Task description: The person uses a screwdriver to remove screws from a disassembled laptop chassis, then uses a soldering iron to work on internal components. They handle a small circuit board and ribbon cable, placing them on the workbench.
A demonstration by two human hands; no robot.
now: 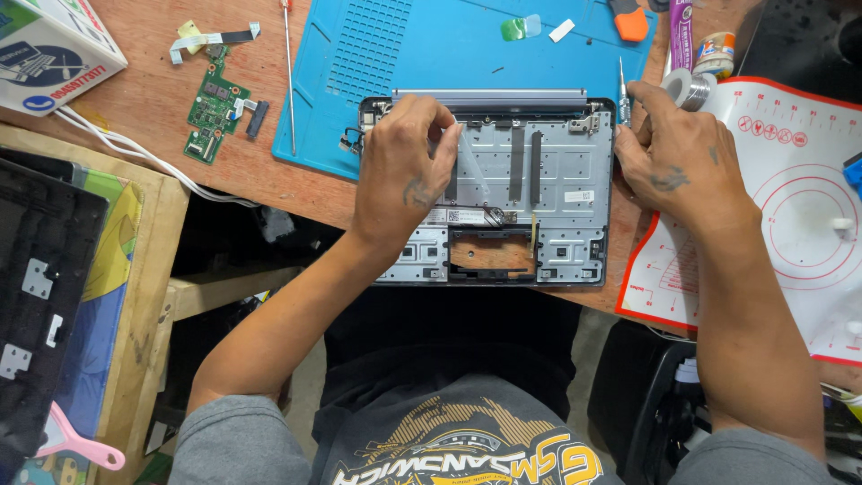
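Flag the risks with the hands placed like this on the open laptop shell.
1. The left hand pinches a thin clear film strip off the laptop shell; it might tear or crease.
2. The right hand holds a small screwdriver by the hinge; a slip could scratch it.
3. The shell overhangs the table edge, so it may tip.

Both hands [539, 166] on opened laptop chassis [557, 171], right prob. gripping screwdriver [621, 90].

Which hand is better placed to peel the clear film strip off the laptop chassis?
The left hand, probably: its fingertips already pinch the clear film strip on the laptop chassis. The right hand rests at the chassis edge, holding a screwdriver.
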